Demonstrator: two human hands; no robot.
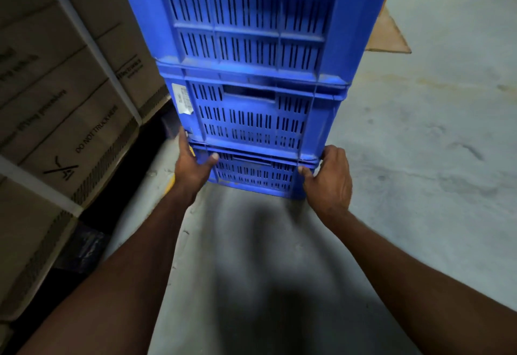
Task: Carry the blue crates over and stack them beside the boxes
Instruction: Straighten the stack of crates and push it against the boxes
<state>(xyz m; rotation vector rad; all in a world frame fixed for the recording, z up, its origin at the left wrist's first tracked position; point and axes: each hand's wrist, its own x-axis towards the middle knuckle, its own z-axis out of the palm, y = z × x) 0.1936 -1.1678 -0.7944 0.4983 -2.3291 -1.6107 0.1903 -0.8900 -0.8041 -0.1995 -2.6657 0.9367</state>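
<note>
Beside cardboard boxes [64, 119]: slotted plastic crates [249, 114]

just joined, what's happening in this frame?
A person is handling a stack of three blue slotted plastic crates on a grey concrete floor. The left hand and right hand grip the two near corners of the bottom crate, at its rim. Banded brown cardboard boxes stand just to the left of the stack. Whether the stack is resting or lifted is unclear.

Dim indoor light, soft shadow on floor [265, 256], edges curved, slight motion blur
</note>
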